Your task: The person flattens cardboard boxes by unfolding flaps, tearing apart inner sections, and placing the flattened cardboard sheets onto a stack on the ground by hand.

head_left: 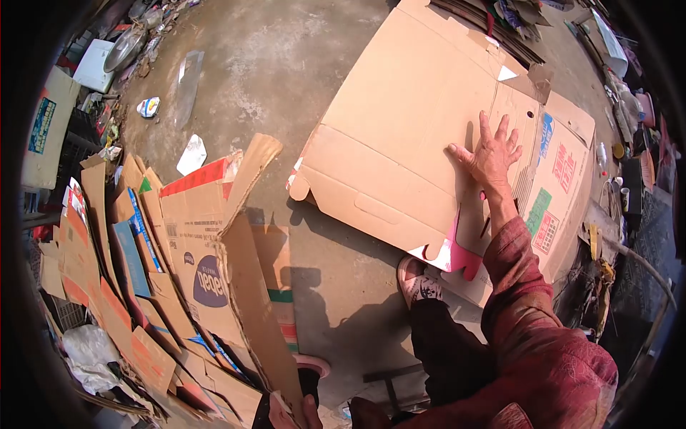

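Note:
My right hand (490, 155) lies with fingers spread on a flattened brown cardboard box (400, 93). The box has a pink-and-white edge and rests on other flattened cartons (564, 179) with red and green print. At the bottom edge of the view, my left hand (311, 412) is partly visible, closed on the lower end of a tall cardboard sheet (261, 314). This sheet stands on edge beside a printed carton (196, 250) with a purple oval logo.
Several flattened cartons (153, 300) stand packed together at left, near a clear plastic bag (91, 354). A crumpled wrapper (148, 107) and a plastic strip (188, 87) lie on the concrete floor (271, 50). Mixed scrap lines both sides. My shoe (418, 281) touches the box's near edge.

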Demonstrator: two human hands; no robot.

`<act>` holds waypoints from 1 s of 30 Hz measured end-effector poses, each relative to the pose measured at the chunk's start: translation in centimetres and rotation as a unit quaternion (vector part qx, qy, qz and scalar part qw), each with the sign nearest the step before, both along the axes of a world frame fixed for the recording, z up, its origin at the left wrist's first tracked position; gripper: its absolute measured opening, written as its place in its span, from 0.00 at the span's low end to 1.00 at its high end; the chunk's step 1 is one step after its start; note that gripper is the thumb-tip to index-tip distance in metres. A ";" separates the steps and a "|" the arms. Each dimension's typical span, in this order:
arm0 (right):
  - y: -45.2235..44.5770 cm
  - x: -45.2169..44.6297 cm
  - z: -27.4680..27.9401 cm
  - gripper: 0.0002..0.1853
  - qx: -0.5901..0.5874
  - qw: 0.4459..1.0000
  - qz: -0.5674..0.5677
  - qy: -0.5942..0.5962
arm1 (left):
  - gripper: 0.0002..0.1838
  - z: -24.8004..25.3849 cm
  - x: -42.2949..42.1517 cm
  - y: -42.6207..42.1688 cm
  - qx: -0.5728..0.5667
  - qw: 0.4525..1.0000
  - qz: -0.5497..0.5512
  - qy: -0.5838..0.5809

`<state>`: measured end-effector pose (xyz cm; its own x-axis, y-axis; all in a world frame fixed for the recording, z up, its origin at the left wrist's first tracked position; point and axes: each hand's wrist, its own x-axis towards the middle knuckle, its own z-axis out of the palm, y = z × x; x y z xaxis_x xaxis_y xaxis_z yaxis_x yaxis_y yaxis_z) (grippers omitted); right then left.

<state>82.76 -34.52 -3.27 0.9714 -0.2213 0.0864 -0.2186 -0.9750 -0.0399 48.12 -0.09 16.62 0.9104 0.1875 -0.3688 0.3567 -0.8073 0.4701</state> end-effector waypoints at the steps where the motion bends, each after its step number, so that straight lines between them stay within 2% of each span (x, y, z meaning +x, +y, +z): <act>1: -0.8 -0.9 -0.8 0.55 0.020 0.998 -0.032 0.048 | 0.15 0.0 0.0 -0.2 0.016 1.000 0.003 -0.021; 2: -1.4 -1.6 -1.6 0.56 0.040 0.993 -0.065 0.095 | 0.15 0.0 0.2 -0.3 0.015 1.000 0.002 -0.020; 4: -0.7 -2.2 -2.8 0.57 0.066 0.986 -0.072 0.133 | 0.16 0.2 0.7 -0.7 -0.054 0.998 0.038 0.017; 5: -0.5 -2.3 -3.8 0.57 0.068 0.985 -0.077 0.138 | 0.16 0.2 0.7 -1.0 -0.055 0.998 0.033 0.021; 8: -0.4 -2.3 -6.2 0.57 0.063 0.985 -0.080 0.140 | 0.17 -0.1 0.4 -1.6 0.001 0.999 0.008 -0.039; 10: -0.2 -2.3 -6.0 0.57 0.060 0.983 -0.075 0.154 | 0.17 0.0 0.2 -1.4 0.024 0.992 -0.080 -0.093; 11: -0.3 -2.4 -6.1 0.57 0.060 0.982 -0.081 0.159 | 0.12 0.1 -0.1 -1.6 0.047 0.993 -0.059 -0.091; 12: -0.3 -2.2 -5.9 0.57 0.061 0.981 -0.084 0.163 | 0.12 -0.2 -0.5 -1.6 0.055 0.993 -0.047 -0.095; 14: 0.1 -2.0 -4.8 0.57 0.060 0.975 -0.088 0.197 | 0.19 -0.8 -2.3 -1.4 -0.062 0.997 0.036 -0.031; 16: -0.4 -1.9 -4.1 0.56 0.076 0.969 -0.077 0.224 | 0.30 -1.1 -3.5 -0.8 -0.005 0.998 -0.024 -0.057; 18: -1.1 -1.5 -3.3 0.56 0.048 0.969 -0.037 0.241 | 0.35 -0.6 -4.7 -0.2 0.003 0.999 -0.020 -0.047; 19: -2.6 -0.8 -3.1 0.55 0.076 0.953 -0.027 0.291 | 0.35 -0.5 -5.1 -0.1 0.036 0.993 -0.016 -0.109; 20: -3.4 -1.0 -2.7 0.54 0.086 0.962 0.023 0.258 | 0.34 -0.3 -5.5 -0.2 0.067 0.983 -0.020 -0.167; 22: -5.4 -2.9 -4.8 0.53 0.173 0.973 0.106 0.108 | 0.36 1.2 -6.4 0.2 0.081 0.984 0.005 -0.159; 24: -4.7 -7.6 -5.1 0.51 0.241 0.956 0.166 0.030 | 0.38 2.0 -7.4 0.1 0.085 0.983 0.011 -0.161; 26: -2.2 -13.4 -2.1 0.47 0.297 0.920 0.204 0.155 | 0.39 1.6 -8.3 0.6 0.083 0.977 0.021 -0.197; 27: -1.2 -16.7 -1.1 0.43 0.359 0.891 0.209 0.181 | 0.39 1.3 -8.6 0.5 0.086 0.974 0.035 -0.207; 28: 0.1 -19.7 1.3 0.41 0.420 0.860 0.196 0.215 | 0.37 0.8 -8.6 0.6 0.076 0.981 0.036 -0.176; 29: -0.7 -20.5 0.3 0.41 0.332 0.881 0.248 0.227 | 0.35 0.8 -8.7 0.7 0.065 0.987 0.038 -0.145; 30: 1.3 -22.6 3.7 0.41 0.456 0.822 0.113 0.324 | 0.35 1.4 -8.8 0.7 0.067 0.984 0.053 -0.155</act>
